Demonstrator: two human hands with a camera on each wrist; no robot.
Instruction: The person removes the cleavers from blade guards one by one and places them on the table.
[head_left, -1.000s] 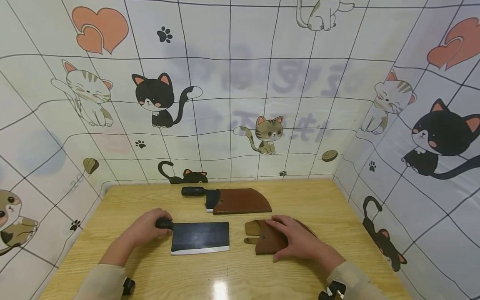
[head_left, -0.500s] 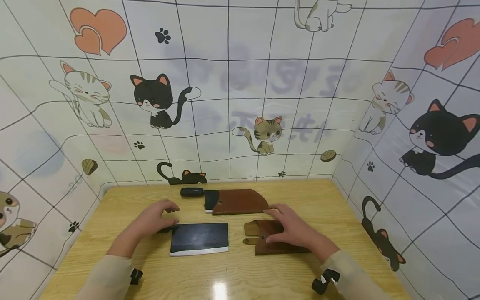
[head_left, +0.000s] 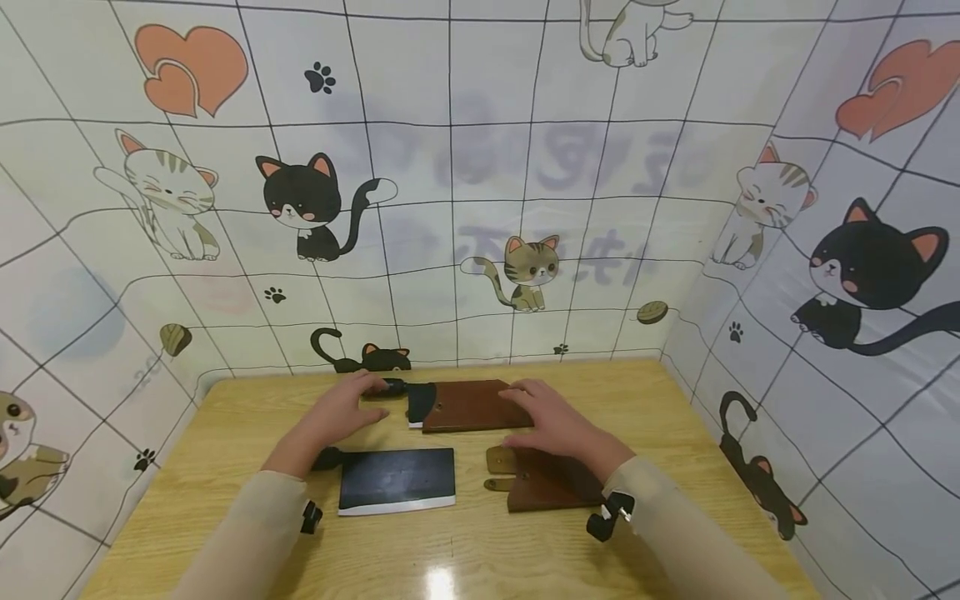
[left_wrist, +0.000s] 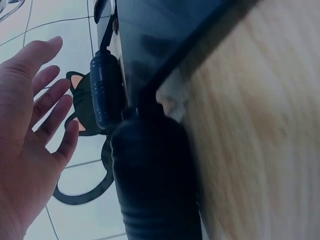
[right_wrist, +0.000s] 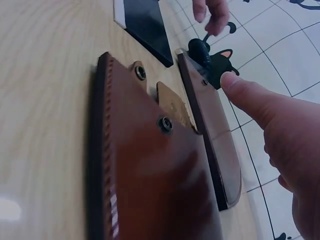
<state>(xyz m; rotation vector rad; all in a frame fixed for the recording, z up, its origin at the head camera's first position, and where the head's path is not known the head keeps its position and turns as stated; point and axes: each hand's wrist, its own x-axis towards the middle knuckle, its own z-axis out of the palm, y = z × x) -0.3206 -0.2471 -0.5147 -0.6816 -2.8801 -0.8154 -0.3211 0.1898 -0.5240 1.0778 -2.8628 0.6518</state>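
Note:
At the back of the table lies a knife in a brown leather sheath (head_left: 468, 406), its black handle (head_left: 388, 387) pointing left. My left hand (head_left: 333, 421) is spread beside that handle; in the left wrist view its loosely bent fingers (left_wrist: 52, 115) hold nothing. My right hand (head_left: 558, 425) hovers at the sheath's right end, thumb (right_wrist: 247, 95) extended. Nearer me, a bare cleaver with a dark blade (head_left: 397, 479) and black handle (left_wrist: 155, 180) lies flat under my left forearm. A second brown leather sheath (head_left: 547, 483), with snap straps, lies beneath my right hand and wrist, partly hidden.
The light wooden table (head_left: 390, 554) meets a white cloth backdrop (head_left: 420, 200) at its back and sides. The cloth has a grid and cartoon cats. A black wrist camera (head_left: 311, 517) sits on the left sleeve, another on the right.
My left hand has let go of the bare cleaver's handle and moved forward and right to the far knife's handle. My right hand has lifted off the near sheath and moved forward and left.

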